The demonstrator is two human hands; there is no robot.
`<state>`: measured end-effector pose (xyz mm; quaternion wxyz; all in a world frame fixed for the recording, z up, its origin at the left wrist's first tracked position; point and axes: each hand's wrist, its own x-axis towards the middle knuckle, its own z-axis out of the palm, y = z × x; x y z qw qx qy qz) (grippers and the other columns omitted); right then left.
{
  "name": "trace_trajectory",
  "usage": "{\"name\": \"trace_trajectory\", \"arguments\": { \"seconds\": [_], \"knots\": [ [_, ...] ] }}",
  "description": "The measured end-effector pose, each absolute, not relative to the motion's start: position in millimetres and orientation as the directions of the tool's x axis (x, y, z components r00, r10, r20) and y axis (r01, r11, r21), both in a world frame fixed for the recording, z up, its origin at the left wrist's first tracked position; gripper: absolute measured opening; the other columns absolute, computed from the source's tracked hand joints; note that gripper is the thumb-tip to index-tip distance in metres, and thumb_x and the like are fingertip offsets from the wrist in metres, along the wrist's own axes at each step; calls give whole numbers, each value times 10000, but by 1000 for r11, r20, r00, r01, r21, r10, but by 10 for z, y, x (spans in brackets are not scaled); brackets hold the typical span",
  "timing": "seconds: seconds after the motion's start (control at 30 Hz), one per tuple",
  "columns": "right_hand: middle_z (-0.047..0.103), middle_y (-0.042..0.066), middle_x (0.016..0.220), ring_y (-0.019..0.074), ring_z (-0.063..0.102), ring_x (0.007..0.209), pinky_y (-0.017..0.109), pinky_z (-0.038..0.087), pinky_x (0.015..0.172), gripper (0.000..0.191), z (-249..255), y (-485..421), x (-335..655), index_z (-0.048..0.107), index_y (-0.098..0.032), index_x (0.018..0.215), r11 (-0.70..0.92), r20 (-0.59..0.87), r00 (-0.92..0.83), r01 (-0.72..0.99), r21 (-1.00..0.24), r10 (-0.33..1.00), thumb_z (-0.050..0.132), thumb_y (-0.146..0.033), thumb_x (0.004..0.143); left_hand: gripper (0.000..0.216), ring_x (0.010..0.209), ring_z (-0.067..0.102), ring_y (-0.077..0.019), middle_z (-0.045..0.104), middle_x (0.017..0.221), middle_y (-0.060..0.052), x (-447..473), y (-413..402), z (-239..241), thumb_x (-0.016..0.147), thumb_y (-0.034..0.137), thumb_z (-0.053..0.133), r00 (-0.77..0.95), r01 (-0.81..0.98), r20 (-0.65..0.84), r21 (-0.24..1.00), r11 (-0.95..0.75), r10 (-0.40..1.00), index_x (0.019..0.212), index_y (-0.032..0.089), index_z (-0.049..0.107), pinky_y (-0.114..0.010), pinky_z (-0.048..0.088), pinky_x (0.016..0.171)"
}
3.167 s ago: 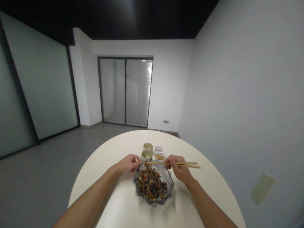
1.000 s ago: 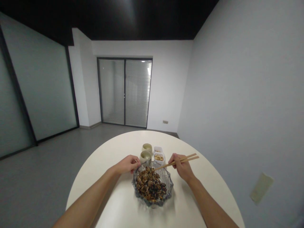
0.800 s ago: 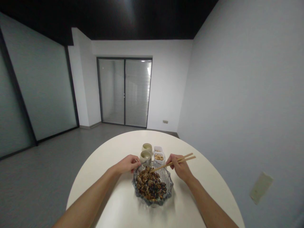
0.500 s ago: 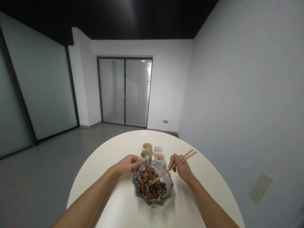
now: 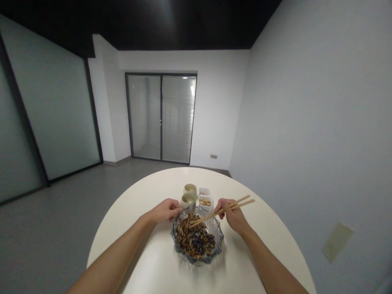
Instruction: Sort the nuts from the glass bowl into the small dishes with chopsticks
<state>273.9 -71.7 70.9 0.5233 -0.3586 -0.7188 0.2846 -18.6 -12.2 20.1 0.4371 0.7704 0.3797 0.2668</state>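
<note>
A clear glass bowl [image 5: 221, 241] with a scalloped rim holds striped brown seeds [image 5: 186, 234], with a darker patch near the middle. My left hand [image 5: 168, 210] is closed at the bowl's upper left rim, thumb and fingers pinching the edge. In my right hand [image 5: 232, 214] is a pair of wooden chopsticks [image 5: 211, 214], gripped partway along. Their tips lie close together among the seeds, left of the bowl's centre. The back ends stick out past the hand to the upper right.
Beyond the bowl stand two pale green cups [image 5: 188, 200], one behind the other. Beside them are two white square dishes, the nearer dish [image 5: 205, 208] holding light-coloured nuts [image 5: 205, 201]. All rest on a round white table [image 5: 147, 261]. A wall [image 5: 306, 143] rises at the right.
The chopstick tips have moved up and left in the bowl, away from the dark patch. My right hand has shifted slightly. The left hand stays at the rim.
</note>
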Motion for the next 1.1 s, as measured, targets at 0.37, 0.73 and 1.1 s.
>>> {"name": "trace_trajectory", "arguments": {
  "seconds": [0.37, 0.73, 1.1],
  "knots": [
    [577, 22, 472, 119, 505, 449, 218, 387, 455, 615, 666, -810, 2536, 745, -150, 670, 536, 445, -380, 176, -826, 811, 473, -643, 919, 512, 474, 505, -111, 554, 557, 22, -170, -131, 217, 797, 651, 610, 569, 339, 73, 887, -314, 819, 803, 140, 589, -213, 374, 467],
    [550, 23, 410, 122, 500, 398, 222, 393, 413, 680, 706, -759, 2698, 710, -151, 584, 534, 494, -223, 181, -826, 840, 449, -693, 902, 524, 476, 504, -108, 549, 553, 24, -186, -105, 170, 794, 658, 616, 564, 334, 89, 885, -326, 821, 798, 134, 597, -207, 374, 462],
    [562, 16, 458, 108, 490, 425, 213, 375, 437, 614, 657, -805, 2542, 749, -137, 683, 523, 425, -373, 216, -824, 825, 481, -635, 923, 473, 479, 514, -111, 550, 562, 28, -169, -107, 191, 814, 611, 610, 563, 340, 81, 885, -319, 823, 793, 138, 588, -206, 365, 459]
  ]
}}
